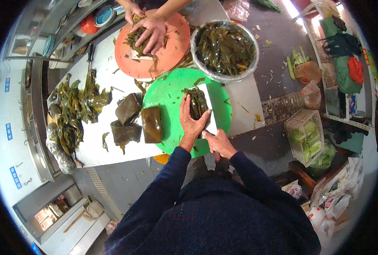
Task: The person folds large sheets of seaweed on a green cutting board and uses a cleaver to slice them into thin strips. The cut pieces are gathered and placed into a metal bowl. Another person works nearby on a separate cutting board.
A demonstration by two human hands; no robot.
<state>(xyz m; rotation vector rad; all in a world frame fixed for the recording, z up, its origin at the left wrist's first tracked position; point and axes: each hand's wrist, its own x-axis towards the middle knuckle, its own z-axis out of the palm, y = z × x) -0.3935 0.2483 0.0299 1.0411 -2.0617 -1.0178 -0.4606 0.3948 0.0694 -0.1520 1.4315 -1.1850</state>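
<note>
My left hand is spread over a pile of cut kelp strips, thumb on the near side and fingers along the far left side. Beneath the strips lies the broad, bright blade of a cleaver, over a round green cutting board. My right hand grips the cleaver at its near end; the handle is mostly hidden in the fist. A thick folded block of kelp sits at the board's left edge. Two more folded kelp pieces rest beside it on the white tabletop.
Opposite, another person's hands press kelp on an orange round board. A plastic-lined basin holds cut kelp at the right. Loose leafy kelp and a knife lie left. A crate of cabbages stands on the floor.
</note>
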